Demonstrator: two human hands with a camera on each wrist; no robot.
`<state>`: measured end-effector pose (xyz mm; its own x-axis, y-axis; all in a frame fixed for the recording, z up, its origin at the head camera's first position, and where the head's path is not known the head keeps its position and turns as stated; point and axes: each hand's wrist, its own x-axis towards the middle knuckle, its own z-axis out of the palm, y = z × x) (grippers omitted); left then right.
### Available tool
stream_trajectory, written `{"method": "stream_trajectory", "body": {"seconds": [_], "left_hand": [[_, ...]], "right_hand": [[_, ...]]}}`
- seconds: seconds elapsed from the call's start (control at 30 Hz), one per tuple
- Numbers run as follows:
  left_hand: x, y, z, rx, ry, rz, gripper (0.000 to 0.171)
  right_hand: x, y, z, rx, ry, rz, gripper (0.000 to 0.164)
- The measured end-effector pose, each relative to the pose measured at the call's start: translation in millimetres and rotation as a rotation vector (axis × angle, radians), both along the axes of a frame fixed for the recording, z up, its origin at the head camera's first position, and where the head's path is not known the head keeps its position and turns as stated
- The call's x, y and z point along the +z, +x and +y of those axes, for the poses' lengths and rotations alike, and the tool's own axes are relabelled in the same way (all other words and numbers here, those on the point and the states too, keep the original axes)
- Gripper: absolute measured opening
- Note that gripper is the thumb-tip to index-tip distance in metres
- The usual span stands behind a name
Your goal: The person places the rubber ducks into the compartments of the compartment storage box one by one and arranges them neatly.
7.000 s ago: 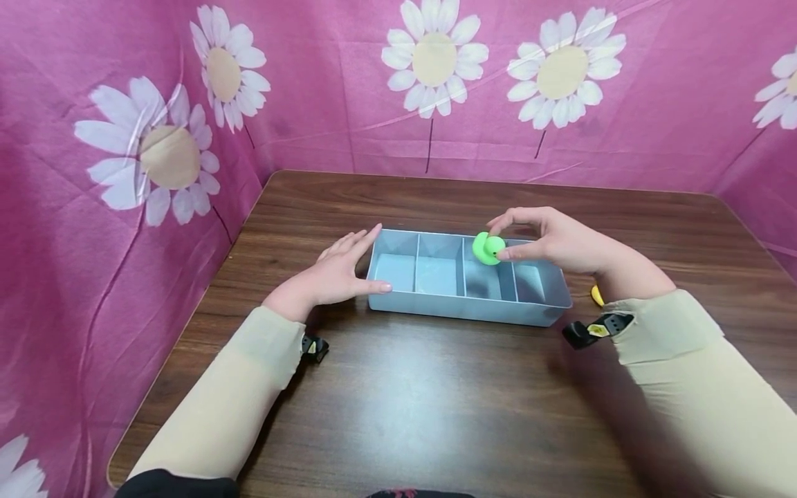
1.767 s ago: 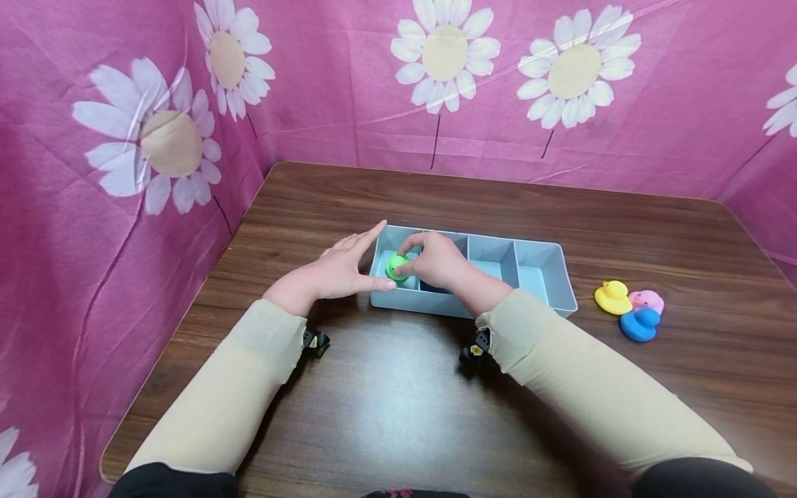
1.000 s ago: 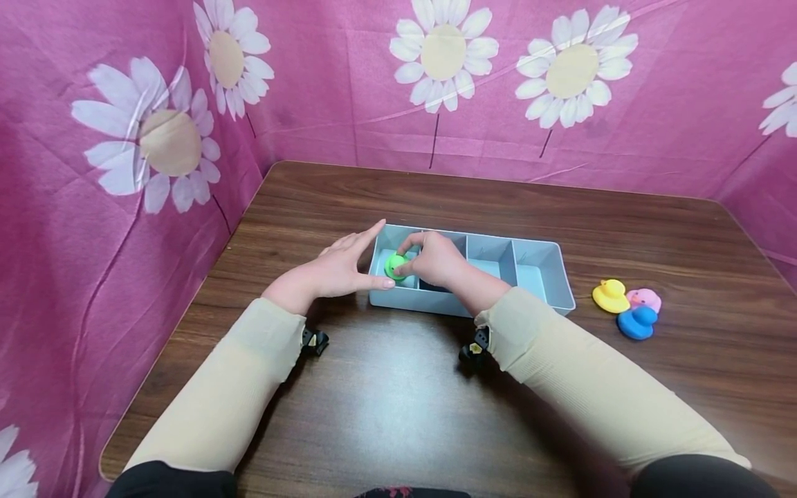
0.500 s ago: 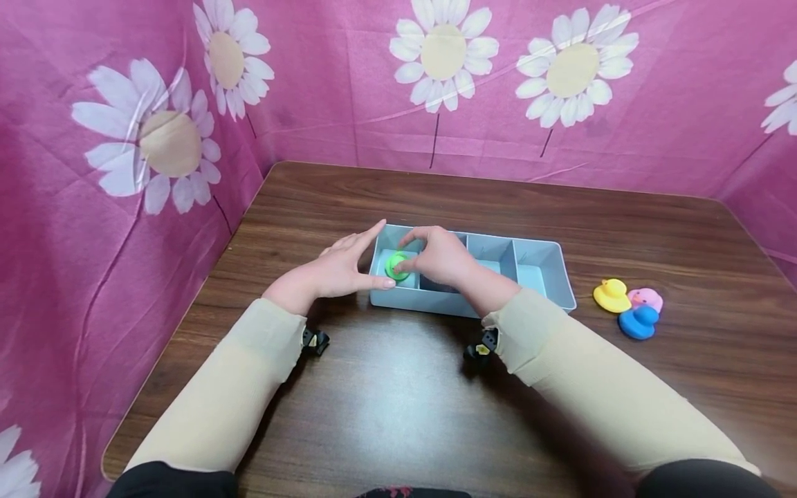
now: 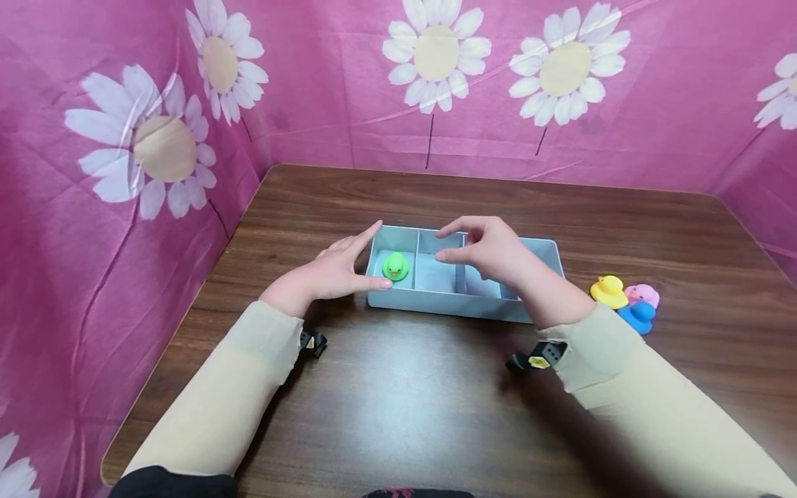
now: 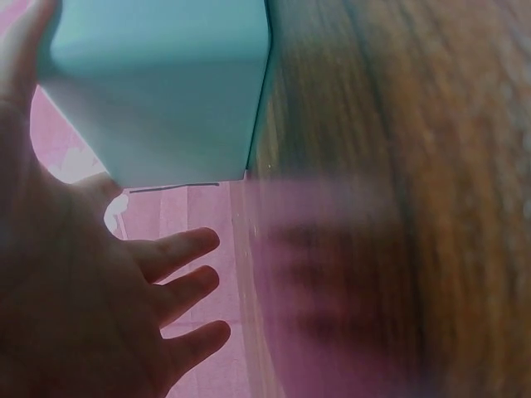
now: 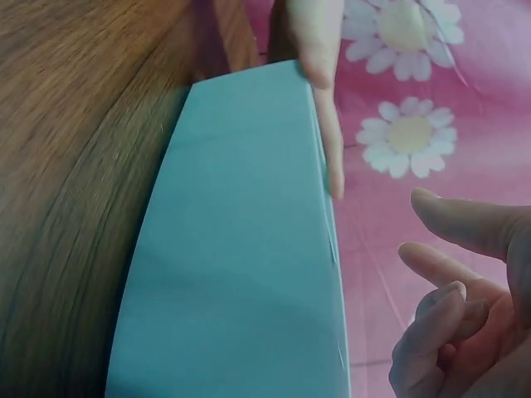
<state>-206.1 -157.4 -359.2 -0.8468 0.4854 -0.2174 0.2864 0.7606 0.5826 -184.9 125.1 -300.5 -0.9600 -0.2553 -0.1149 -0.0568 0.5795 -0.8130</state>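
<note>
A green rubber duck (image 5: 395, 266) sits in the leftmost compartment of a light blue divided box (image 5: 461, 304). My left hand (image 5: 326, 273) spans the box's left end, thumb at the front rim and index finger at the back corner. In the left wrist view, the other fingers of that hand (image 6: 75, 274) reach out straight beside the box's end wall (image 6: 166, 124). My right hand (image 5: 498, 252) is over the box's middle compartments, thumb and index finger apart with nothing between them. In the right wrist view, this hand's (image 7: 473, 307) other fingers are loosely bent.
A yellow duck (image 5: 609, 292), a pink duck (image 5: 644, 295) and a blue duck (image 5: 638, 318) lie grouped on the brown wooden table (image 5: 386, 394), right of the box. Pink cloth (image 5: 349, 83) with white daisies hangs behind the table and along its left side.
My right hand carried the green duck leftward into the leftmost compartment, then let it go and moved back right and up. My left hand has stayed at the box's end.
</note>
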Motion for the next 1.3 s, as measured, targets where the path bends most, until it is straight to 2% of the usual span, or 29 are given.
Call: {"method": "stream_trajectory", "body": {"seconds": [0.2, 0.37, 0.67, 0.87, 1.07, 1.3], "left_hand": [[0.6, 1.6, 1.9, 0.003, 0.007, -0.005, 0.107], [1.3, 3.8, 1.7, 0.016, 0.033, -0.036, 0.106], [0.7, 4.5, 2.0, 0.009, 0.048, -0.052, 0.109], [-0.9, 3.9, 2.9, -0.005, 0.05, -0.044, 0.11], [0.8, 5.5, 2.7, -0.01, 0.048, -0.035, 0.109], [2.5, 5.8, 5.4, -0.022, 0.069, -0.03, 0.108]], "right_hand": [[6.7, 19.4, 40.4, -0.011, -0.019, 0.009, 0.043], [10.7, 37.9, 84.6, -0.01, -0.004, 0.034, 0.044], [5.2, 72.4, 183.7, -0.174, 0.065, 0.072, 0.037], [-4.9, 92.8, 250.7, -0.28, 0.021, -0.01, 0.038], [-22.6, 101.9, 281.3, -0.306, 0.011, -0.033, 0.038], [-35.2, 95.9, 292.8, -0.386, 0.036, -0.05, 0.034]]}}
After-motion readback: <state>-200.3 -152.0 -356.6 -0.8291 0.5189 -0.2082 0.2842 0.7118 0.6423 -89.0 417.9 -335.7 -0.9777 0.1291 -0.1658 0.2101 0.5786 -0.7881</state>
